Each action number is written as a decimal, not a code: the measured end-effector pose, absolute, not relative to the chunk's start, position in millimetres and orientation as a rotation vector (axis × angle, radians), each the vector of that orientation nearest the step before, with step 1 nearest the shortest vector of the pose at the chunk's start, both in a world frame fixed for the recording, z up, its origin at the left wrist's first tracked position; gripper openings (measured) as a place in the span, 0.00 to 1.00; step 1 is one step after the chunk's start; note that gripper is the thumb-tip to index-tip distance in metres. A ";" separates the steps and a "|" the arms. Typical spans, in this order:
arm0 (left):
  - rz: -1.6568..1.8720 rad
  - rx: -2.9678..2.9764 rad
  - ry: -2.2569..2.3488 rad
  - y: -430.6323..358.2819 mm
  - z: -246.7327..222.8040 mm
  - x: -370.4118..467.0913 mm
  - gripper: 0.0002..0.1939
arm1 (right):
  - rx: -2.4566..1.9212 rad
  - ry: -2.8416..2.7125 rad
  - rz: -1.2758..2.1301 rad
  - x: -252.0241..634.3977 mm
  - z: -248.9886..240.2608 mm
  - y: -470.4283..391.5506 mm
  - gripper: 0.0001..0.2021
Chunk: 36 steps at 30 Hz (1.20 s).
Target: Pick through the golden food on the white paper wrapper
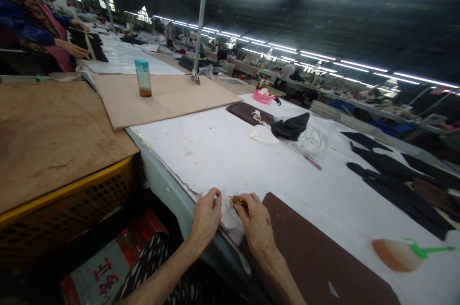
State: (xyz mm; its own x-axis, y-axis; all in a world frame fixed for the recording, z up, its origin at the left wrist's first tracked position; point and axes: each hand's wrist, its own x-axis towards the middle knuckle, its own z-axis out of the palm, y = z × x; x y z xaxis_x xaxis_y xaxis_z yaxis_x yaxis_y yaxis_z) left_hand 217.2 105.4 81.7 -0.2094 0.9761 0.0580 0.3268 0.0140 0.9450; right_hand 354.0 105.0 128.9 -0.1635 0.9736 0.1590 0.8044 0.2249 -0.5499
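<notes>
At the near edge of the white cutting table (223, 152), the right hand (256, 221) pinches a small brownish, frayed tuft (237, 200) between thumb and fingertips, just left of a dark brown fabric panel (323, 257). The left hand (206, 214) rests beside it with fingers curled, its thumb and forefinger closed on the white sheet's edge (or perhaps on a fine strand; it is too small to tell). As I judge it, the step in hand is picking the tuft apart or off the sheet, and the next move calls for a light, steady pull while the left hand keeps the sheet flat.

What the tuft is made of stays hard to make out. Farther off stand a teal-capped bottle (143, 78) on a plywood board (161, 96) at left, a black cloth bundle (291, 128) mid-table, and black cut pieces (391, 175) at right. A blurred orange and green object (398, 253) lies near right, unidentifiable. Another person's hand (74, 49) works far left
</notes>
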 end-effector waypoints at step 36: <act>1.683 0.932 1.904 28.0 130.3 -11.9 0.19 | -1.509 -1.155 1.366 406.5 126.9 106.1 0.22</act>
State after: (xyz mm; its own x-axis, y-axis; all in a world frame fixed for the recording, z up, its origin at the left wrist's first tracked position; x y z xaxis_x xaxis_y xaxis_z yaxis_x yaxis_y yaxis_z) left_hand -11.9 28.0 130.3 -0.6807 0.7239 0.1121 0.2004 0.0368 0.9790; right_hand 406.5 106.1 126.9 0.0095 0.9589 -0.2836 0.1204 -0.2827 -0.9516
